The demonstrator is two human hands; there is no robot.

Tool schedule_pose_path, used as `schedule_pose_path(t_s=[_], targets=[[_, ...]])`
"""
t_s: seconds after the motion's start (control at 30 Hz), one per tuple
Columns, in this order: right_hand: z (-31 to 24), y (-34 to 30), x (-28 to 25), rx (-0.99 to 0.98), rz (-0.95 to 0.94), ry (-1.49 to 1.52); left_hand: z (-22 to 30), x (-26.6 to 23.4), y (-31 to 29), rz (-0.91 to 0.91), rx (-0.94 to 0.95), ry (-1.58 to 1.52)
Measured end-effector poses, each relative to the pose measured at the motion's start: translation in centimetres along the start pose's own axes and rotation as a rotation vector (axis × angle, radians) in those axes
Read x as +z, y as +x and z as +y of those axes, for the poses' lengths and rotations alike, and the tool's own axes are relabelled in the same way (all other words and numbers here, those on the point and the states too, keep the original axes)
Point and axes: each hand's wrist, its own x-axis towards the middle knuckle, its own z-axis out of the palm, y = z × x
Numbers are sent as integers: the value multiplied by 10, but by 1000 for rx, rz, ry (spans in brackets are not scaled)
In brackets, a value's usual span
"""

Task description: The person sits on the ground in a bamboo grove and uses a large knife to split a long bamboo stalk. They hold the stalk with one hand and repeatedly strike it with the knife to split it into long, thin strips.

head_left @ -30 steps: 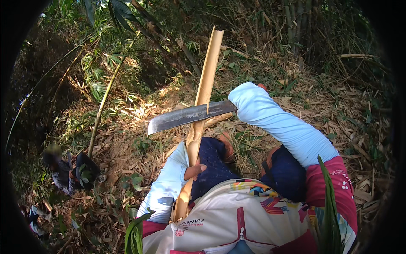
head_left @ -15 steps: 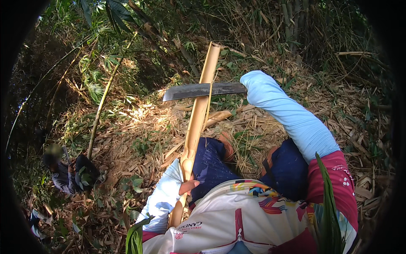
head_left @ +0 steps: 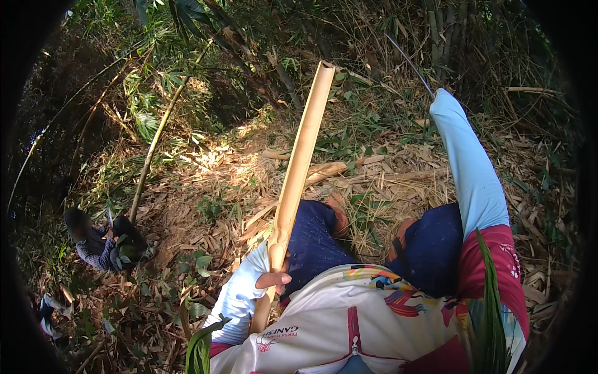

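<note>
A long split bamboo piece [head_left: 296, 174], pale and hollowed like a trough, slants up and away from my lap. Around its near end my left hand [head_left: 271, 280] is closed, the thumb lying across the inner face. Out to the far right, my right hand [head_left: 440, 105] grips a machete [head_left: 411, 65], raised well apart from the bamboo. The blade shows nearly edge-on as a thin dark line pointing up and to the left. A light blue sleeve covers most of the right hand, so its fingers are hidden.
Dry bamboo leaves and chips [head_left: 230, 187] litter the ground, with another cut bamboo piece [head_left: 325, 172] beyond my knees. A person [head_left: 103, 240] sits at the left, holding a blade. A thin bamboo pole [head_left: 156, 137] leans near them. Dense bamboo stems [head_left: 439, 43] stand behind.
The machete has come off the bamboo as my right hand swung up and to the right. A thin strip along the bamboo's right edge is no longer seen. My left hand keeps its grip.
</note>
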Motion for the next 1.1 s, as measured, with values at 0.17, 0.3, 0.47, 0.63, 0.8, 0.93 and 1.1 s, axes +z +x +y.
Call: schedule_pose_path(t_s=[0.17,0.3,0.47,0.63,0.8,0.93,1.1], targets=[[-47,-64,-38,-385,74,372,2,-11,29,-153,98,-167],[-90,-147,-76,-516,31,471,-5,-19,58,-280,207,-338],[-111,-204,-73,-821,-38,425,3,-13,77,-335,215,-454],[-150,-240,-60,-953,-359,-1,10,-2,86,-235,241,-371],[-162,-261,-38,-964,-437,-126,19,14,83,20,164,-148],[-164,-257,-27,-1000,-516,-121,27,26,75,115,186,-42],[-153,-259,-33,-1106,-376,-9,34,34,66,177,181,41]])
